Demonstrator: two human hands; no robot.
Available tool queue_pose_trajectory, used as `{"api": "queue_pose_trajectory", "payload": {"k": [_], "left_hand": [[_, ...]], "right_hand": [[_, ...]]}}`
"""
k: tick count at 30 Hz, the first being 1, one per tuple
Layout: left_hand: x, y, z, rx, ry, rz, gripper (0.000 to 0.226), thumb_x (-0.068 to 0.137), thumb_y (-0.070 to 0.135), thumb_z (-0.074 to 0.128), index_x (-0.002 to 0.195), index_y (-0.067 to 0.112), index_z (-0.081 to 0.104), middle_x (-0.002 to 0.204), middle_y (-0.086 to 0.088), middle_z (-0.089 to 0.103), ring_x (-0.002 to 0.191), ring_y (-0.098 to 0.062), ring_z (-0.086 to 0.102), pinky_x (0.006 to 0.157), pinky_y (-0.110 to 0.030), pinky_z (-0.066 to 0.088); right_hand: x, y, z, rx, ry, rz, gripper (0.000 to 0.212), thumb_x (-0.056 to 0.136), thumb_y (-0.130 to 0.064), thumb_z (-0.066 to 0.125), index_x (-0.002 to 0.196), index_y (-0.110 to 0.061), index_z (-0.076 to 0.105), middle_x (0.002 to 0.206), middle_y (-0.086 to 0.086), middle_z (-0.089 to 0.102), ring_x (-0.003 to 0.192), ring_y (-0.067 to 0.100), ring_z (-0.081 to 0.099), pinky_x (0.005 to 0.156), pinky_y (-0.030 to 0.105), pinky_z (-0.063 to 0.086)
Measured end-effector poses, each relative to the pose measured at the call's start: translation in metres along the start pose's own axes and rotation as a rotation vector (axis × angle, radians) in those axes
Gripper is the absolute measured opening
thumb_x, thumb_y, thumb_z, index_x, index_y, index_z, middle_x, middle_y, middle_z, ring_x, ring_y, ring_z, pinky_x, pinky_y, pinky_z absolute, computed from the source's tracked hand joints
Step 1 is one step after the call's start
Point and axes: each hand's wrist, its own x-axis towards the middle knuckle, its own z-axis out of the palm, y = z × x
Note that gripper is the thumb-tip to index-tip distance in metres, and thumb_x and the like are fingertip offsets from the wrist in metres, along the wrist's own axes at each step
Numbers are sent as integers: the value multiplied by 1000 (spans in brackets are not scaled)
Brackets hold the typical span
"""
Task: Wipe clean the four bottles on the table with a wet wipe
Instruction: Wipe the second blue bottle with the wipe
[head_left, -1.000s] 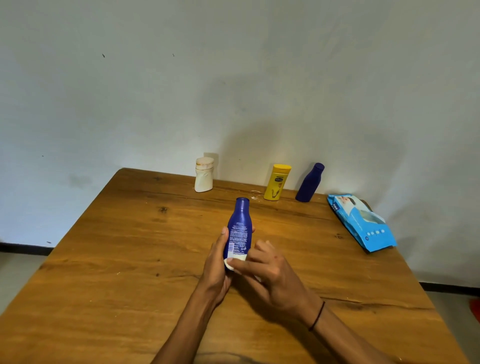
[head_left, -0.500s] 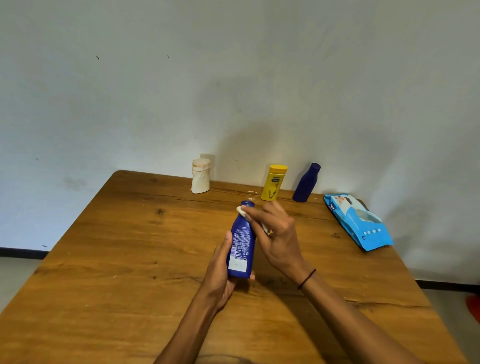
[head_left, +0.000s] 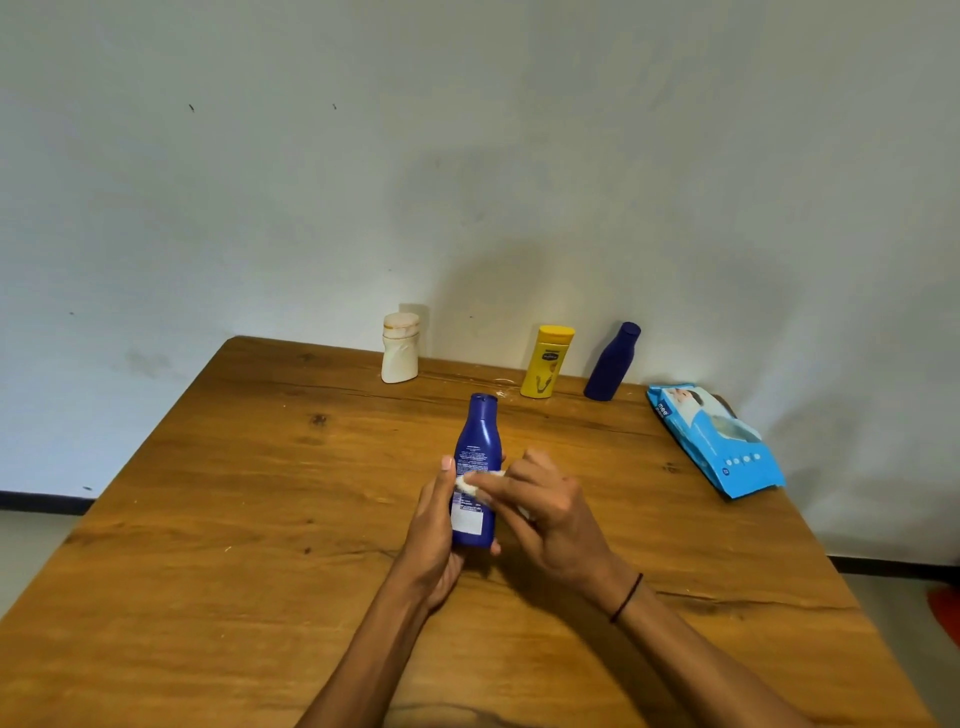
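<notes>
A dark blue lotion bottle (head_left: 479, 441) stands upright at the middle of the wooden table (head_left: 208, 519), its back label facing me. My left hand (head_left: 435, 530) grips its lower half from the left. My right hand (head_left: 545, 514) pinches a small bunched white wet wipe (head_left: 470, 482) and presses it against the bottle's middle. Along the far edge stand a cream white bottle (head_left: 400, 348), a yellow bottle (head_left: 545, 361) and a second dark blue bottle (head_left: 612, 361), all apart from my hands.
A light blue pack of wet wipes (head_left: 719, 441) lies near the table's right edge. A pale wall rises right behind the far edge. Floor shows to the left and right of the table.
My right hand with the wipe went from the bottle's base up to its cap, then came back down to its middle. My left hand kept hold of the bottle.
</notes>
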Motion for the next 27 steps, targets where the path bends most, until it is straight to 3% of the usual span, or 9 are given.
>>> {"api": "queue_pose_trajectory", "payload": {"k": [3,6,10,13,16,20,25,27], "left_hand": [[-5,3,6,42,-30,22,56,99,53,46,132,8,54,91,-16,68,67,-25,66,45,-35,56],[-7,1,8,102,-6,40,56,100,54,46,121,4,59,79,-13,66,55,-20,62,41,-28,50],[-6,1,5,94,22,81,50,97,62,53,113,20,74,84,-11,67,63,-18,61,50,-28,47],[-4,4,1,42,49,78,60,94,69,62,126,19,71,100,-19,68,81,-26,65,69,-36,50],[-4,7,1,7,116,82,61,94,59,58,127,8,62,86,-12,65,72,-21,64,59,-33,55],[-4,8,4,18,85,86,58,94,52,58,126,4,59,82,-8,64,69,-18,63,55,-28,55],[-2,5,4,76,6,102,56,98,50,56,130,5,60,95,-16,71,81,-23,68,68,-37,56],[-2,4,3,124,-19,105,49,101,46,51,128,7,61,90,-15,68,72,-19,66,59,-30,56]], "right_hand": [[25,8,-4,38,135,96,30,103,-24,59,129,-13,70,90,0,65,83,13,52,72,24,42],[44,11,-6,117,229,176,30,101,-27,62,127,-14,71,97,1,73,90,9,60,79,22,48],[35,2,3,161,190,171,28,102,-22,63,127,-13,72,90,-5,68,83,7,55,73,24,44],[11,-15,9,186,105,116,28,103,-22,62,129,-18,72,90,-7,65,83,9,52,73,23,41],[-13,-29,13,196,15,71,26,105,-19,62,127,-19,74,90,-3,63,83,11,49,72,26,41],[-17,-27,9,152,-23,24,26,103,-15,67,129,-17,73,91,-3,63,84,12,49,73,26,42],[13,-8,3,127,97,77,26,103,-19,63,127,-15,72,87,-2,64,82,10,49,72,22,40],[29,-2,0,163,176,127,26,102,-20,62,126,-15,72,87,-2,67,80,9,52,70,27,45]]}}
